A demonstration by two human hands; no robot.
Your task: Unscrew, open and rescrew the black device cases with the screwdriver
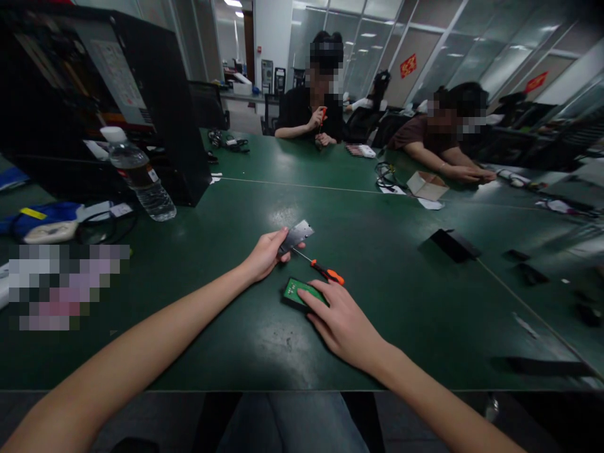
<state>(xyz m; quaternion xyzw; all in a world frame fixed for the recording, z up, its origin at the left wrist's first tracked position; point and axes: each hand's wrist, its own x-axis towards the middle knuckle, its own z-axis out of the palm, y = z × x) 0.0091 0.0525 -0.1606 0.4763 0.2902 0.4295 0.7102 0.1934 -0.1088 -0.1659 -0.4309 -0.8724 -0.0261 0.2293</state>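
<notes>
My left hand [268, 255] grips a flat grey metal piece [299, 234], raised a little over the green table [226, 340]. My right hand [337, 314] rests on a black case with a green circuit board [293, 290], its fingers lying over the board's right part. An orange and black screwdriver [329, 272] lies on the table just beyond my right hand, its shaft pointing toward my left hand. The thumb of my right hand is near the case's lower edge.
A black computer case [155, 94] and a water bottle [141, 179] stand at the left. Across the table, one person [292, 116] holds a red-handled tool; another [419, 135] leans forward. A small open box [427, 185] and a black block [453, 244] are at the right.
</notes>
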